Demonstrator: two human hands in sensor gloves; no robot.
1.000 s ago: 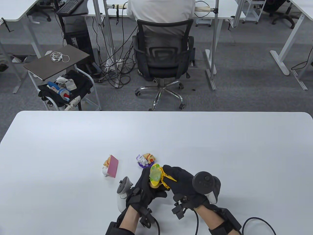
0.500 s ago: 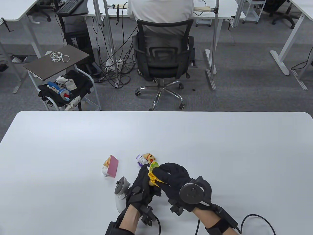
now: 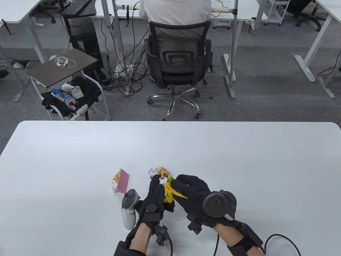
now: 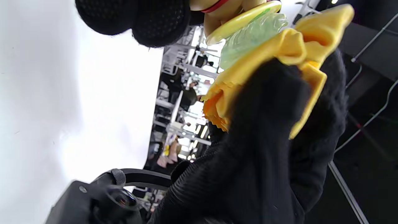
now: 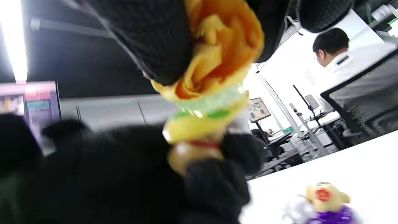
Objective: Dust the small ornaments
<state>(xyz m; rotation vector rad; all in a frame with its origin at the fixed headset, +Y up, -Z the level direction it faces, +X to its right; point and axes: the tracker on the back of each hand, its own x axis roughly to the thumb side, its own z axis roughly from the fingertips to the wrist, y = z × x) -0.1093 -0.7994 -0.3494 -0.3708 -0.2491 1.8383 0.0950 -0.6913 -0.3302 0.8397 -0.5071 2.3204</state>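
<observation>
My left hand (image 3: 157, 196) grips a small ornament (image 3: 167, 196) with a yellow and green base, held just above the table (image 3: 239, 160). My right hand (image 3: 187, 190) holds a yellow cloth (image 3: 173, 190) and presses it on the ornament's base. The left wrist view shows the green base (image 4: 248, 34) with the yellow cloth (image 4: 298, 53) folded over my right fingers. The right wrist view shows the cloth (image 5: 217, 56) on the ornament (image 5: 202, 124). Two other ornaments stand on the table: one on a purple base (image 3: 159, 173) and one behind a pink card (image 3: 120, 181).
The ornament on the purple base also shows in the right wrist view (image 5: 326, 202). Beyond the table's far edge are an office chair (image 3: 177, 66) with a seated person and a small cart (image 3: 72, 88) at the left.
My right hand has swept the cloth leftward over the ornament's base, covering the green top that showed before. My left hand has turned a little with the ornament in it.
</observation>
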